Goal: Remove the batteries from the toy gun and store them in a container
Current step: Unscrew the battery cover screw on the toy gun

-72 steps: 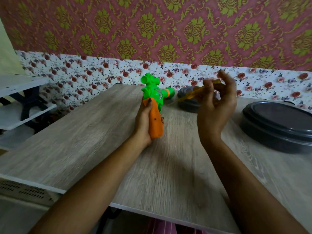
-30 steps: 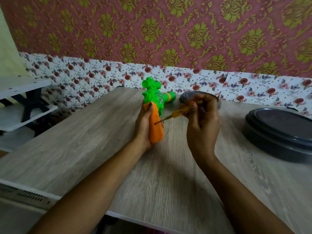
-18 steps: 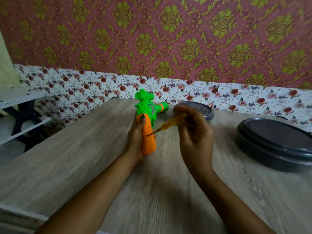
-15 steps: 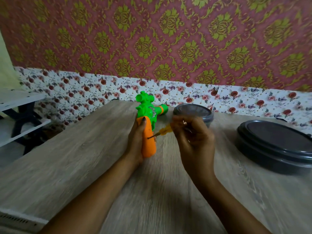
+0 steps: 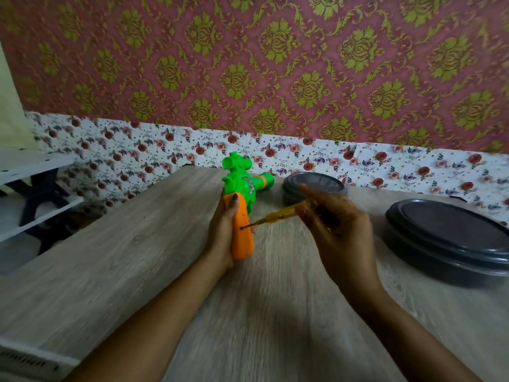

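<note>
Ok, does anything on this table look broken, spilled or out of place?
Nothing stands out. The left hand grips the toy gun by its orange handle, the right hand holds the screwdriver, tip at the handle, and the small container and large container sit lidded on the table.

Glossy plastic toy gun (image 5: pixel 242 205), wood-grain table (image 5: pixel 110 266)

Open bench (image 5: pixel 124 257) lies left of the toy gun (image 5: pixel 243 244) and in front of both forearms. The screwdriver (image 5: pixel 278 216) bars the gap between gun and right hand (image 5: pixel 338 235). 2 lidded obstacles stand right: the small container (image 5: pixel 316 183) just behind that hand, the large container (image 5: pixel 451 235) farther right.
</note>
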Demonstrator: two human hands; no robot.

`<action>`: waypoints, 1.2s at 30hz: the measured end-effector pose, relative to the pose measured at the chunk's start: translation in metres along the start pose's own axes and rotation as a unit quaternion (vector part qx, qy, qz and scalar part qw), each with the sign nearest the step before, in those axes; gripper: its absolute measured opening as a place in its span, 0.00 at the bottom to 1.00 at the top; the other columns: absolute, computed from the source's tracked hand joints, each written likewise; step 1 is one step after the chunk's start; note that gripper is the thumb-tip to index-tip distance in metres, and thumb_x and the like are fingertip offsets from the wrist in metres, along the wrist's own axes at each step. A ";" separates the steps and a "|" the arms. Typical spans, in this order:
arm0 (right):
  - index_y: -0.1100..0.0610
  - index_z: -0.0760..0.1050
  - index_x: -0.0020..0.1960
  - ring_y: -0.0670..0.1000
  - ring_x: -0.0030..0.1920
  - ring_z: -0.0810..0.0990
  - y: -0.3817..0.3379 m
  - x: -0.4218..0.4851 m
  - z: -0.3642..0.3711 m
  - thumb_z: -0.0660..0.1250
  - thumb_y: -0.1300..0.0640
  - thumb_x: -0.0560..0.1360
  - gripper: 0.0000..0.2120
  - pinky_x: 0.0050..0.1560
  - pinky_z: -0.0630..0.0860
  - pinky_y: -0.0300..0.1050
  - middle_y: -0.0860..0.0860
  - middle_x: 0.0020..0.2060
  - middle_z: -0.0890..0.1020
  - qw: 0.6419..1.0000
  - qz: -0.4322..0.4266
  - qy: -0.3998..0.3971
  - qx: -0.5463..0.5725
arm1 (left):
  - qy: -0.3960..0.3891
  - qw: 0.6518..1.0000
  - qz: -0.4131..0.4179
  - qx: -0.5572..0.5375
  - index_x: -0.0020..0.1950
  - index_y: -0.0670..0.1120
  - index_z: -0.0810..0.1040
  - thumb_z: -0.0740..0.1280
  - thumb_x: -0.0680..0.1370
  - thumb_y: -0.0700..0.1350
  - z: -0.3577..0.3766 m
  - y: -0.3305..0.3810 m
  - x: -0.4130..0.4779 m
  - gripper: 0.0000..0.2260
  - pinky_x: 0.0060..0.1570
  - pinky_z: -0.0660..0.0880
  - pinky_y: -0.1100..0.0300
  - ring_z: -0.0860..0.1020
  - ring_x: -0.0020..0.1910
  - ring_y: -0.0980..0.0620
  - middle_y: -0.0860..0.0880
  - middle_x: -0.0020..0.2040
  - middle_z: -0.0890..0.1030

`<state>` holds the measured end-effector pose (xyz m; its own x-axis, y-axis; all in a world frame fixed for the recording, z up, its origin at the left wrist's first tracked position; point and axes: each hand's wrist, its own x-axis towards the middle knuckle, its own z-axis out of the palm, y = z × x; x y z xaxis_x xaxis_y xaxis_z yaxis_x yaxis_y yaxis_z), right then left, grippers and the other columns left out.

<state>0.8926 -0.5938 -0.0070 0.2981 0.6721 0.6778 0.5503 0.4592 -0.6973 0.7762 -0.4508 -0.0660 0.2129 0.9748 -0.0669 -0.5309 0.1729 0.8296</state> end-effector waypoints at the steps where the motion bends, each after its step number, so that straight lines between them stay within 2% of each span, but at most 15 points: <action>1: 0.45 0.74 0.55 0.42 0.44 0.79 0.001 0.000 -0.001 0.68 0.63 0.72 0.17 0.44 0.76 0.31 0.45 0.43 0.80 1.000 -0.003 0.002 -0.008 | 0.002 1.000 0.003 -0.006 0.71 0.50 0.67 0.62 0.78 0.53 0.000 0.002 0.000 0.23 0.30 0.74 0.60 0.78 0.43 0.47 0.39 0.67 0.73; 4: 0.46 0.75 0.51 0.41 0.47 0.79 0.003 -0.002 -0.003 0.67 0.67 0.72 0.18 0.46 0.74 0.27 0.41 0.44 0.80 1.000 -0.009 -0.008 -0.016 | 0.007 1.000 0.004 -0.009 0.71 0.50 0.67 0.61 0.78 0.53 0.001 0.004 0.001 0.22 0.30 0.74 0.60 0.76 0.38 0.50 0.40 0.61 0.76; 7: 0.48 0.77 0.49 0.40 0.48 0.79 0.002 0.000 -0.003 0.69 0.66 0.70 0.15 0.47 0.75 0.27 0.46 0.47 0.79 1.000 0.008 -0.018 0.020 | 0.001 1.000 0.008 -0.007 0.71 0.51 0.68 0.61 0.78 0.52 0.001 0.004 0.001 0.21 0.31 0.73 0.59 0.76 0.38 0.50 0.39 0.65 0.74; 10: 0.48 0.78 0.48 0.43 0.45 0.81 0.000 0.004 -0.001 0.71 0.62 0.68 0.12 0.47 0.78 0.33 0.51 0.46 0.81 0.999 0.007 0.009 0.042 | 0.001 1.000 0.002 -0.006 0.71 0.52 0.67 0.62 0.78 0.54 0.000 0.005 0.000 0.22 0.32 0.73 0.59 0.76 0.38 0.50 0.39 0.62 0.75; 13: 0.48 0.77 0.47 0.45 0.46 0.83 -0.002 0.006 0.003 0.70 0.67 0.69 0.15 0.48 0.78 0.36 0.51 0.45 0.83 0.995 0.015 0.019 0.100 | -0.007 1.000 -0.004 -0.007 0.71 0.50 0.67 0.62 0.77 0.55 -0.001 0.004 -0.001 0.24 0.29 0.74 0.61 0.75 0.37 0.50 0.42 0.56 0.75; 15: 0.50 0.78 0.47 0.47 0.46 0.83 -0.003 0.006 0.009 0.69 0.68 0.70 0.14 0.50 0.79 0.38 0.55 0.46 0.83 0.991 0.019 0.016 0.129 | -0.017 1.000 -0.001 -0.006 0.71 0.50 0.67 0.62 0.77 0.55 -0.001 0.003 -0.001 0.24 0.27 0.75 0.63 0.76 0.38 0.50 0.40 0.59 0.74; 17: 0.50 0.78 0.46 0.51 0.47 0.82 -0.003 0.004 0.016 0.70 0.66 0.68 0.13 0.51 0.79 0.41 0.61 0.47 0.81 0.986 0.027 0.030 0.163 | -0.023 1.000 0.006 0.003 0.71 0.51 0.67 0.62 0.77 0.55 -0.002 0.002 -0.001 0.24 0.28 0.75 0.62 0.78 0.45 0.46 0.40 0.64 0.74; 19: 0.49 0.79 0.46 0.54 0.47 0.82 -0.002 0.004 0.020 0.70 0.62 0.67 0.11 0.51 0.80 0.46 0.64 0.47 0.80 0.980 0.027 0.053 0.191 | -0.021 1.000 0.015 0.003 0.72 0.51 0.67 0.62 0.77 0.54 -0.002 0.001 0.000 0.23 0.29 0.75 0.62 0.78 0.45 0.47 0.41 0.62 0.74; 21: 0.50 0.79 0.48 0.54 0.49 0.82 -0.002 0.005 0.022 0.69 0.66 0.68 0.13 0.52 0.80 0.46 0.60 0.46 0.81 0.974 0.035 0.059 0.216 | -0.021 1.000 0.015 -0.005 0.72 0.51 0.67 0.62 0.77 0.54 -0.002 0.001 0.002 0.24 0.28 0.75 0.63 0.76 0.39 0.50 0.42 0.60 0.75; 24: 0.51 0.77 0.50 0.49 0.51 0.82 -0.001 0.004 0.021 0.66 0.70 0.71 0.16 0.52 0.79 0.40 0.51 0.48 0.83 0.977 0.038 0.035 0.209 | -0.033 0.999 0.026 -0.007 0.71 0.51 0.67 0.66 0.74 0.54 -0.002 0.000 0.002 0.26 0.28 0.75 0.62 0.76 0.39 0.51 0.43 0.61 0.75; 26: 0.49 0.77 0.51 0.50 0.52 0.82 -0.001 0.001 0.020 0.66 0.67 0.72 0.15 0.53 0.78 0.41 0.53 0.50 0.82 0.982 0.026 0.029 0.185 | -0.039 0.999 0.033 0.002 0.71 0.50 0.68 0.67 0.73 0.54 -0.002 0.000 0.001 0.27 0.28 0.75 0.62 0.76 0.38 0.51 0.43 0.60 0.76; 29: 0.49 0.78 0.47 0.52 0.49 0.82 -0.002 0.003 0.018 0.69 0.58 0.67 0.09 0.51 0.79 0.43 0.60 0.49 0.81 0.982 0.034 0.045 0.182 | -0.027 0.999 0.033 0.001 0.71 0.49 0.68 0.62 0.77 0.52 -0.001 0.001 0.000 0.22 0.28 0.74 0.63 0.75 0.36 0.50 0.43 0.55 0.76; 30: 0.51 0.78 0.46 0.53 0.48 0.82 -0.002 0.005 0.018 0.69 0.59 0.67 0.08 0.50 0.80 0.42 0.61 0.47 0.81 0.981 0.034 0.050 0.186 | -0.026 0.999 0.029 -0.002 0.71 0.49 0.67 0.62 0.77 0.53 -0.002 0.001 0.000 0.23 0.28 0.74 0.62 0.75 0.36 0.50 0.43 0.55 0.76; 33: 0.53 0.77 0.48 0.49 0.47 0.82 -0.005 0.012 0.020 0.66 0.69 0.71 0.13 0.50 0.80 0.41 0.53 0.44 0.82 0.975 0.036 0.038 0.215 | -0.041 0.998 0.038 -0.005 0.72 0.50 0.67 0.66 0.69 0.55 -0.001 0.000 -0.001 0.31 0.28 0.74 0.62 0.75 0.36 0.50 0.42 0.59 0.74; 36: 0.50 0.76 0.49 0.47 0.51 0.81 -0.006 0.018 0.023 0.63 0.71 0.73 0.17 0.54 0.79 0.41 0.48 0.47 0.82 0.981 0.020 0.011 0.192 | -0.043 0.998 0.052 -0.006 0.72 0.49 0.67 0.66 0.68 0.54 0.001 0.000 -0.004 0.32 0.29 0.75 0.62 0.75 0.39 0.50 0.40 0.67 0.73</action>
<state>0.8769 -0.5712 0.0042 0.3320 0.6835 0.6501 0.2043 0.6207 -0.7570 0.7766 -0.4547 -0.0654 0.2257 0.9719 0.0668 -0.5637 0.0744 0.8226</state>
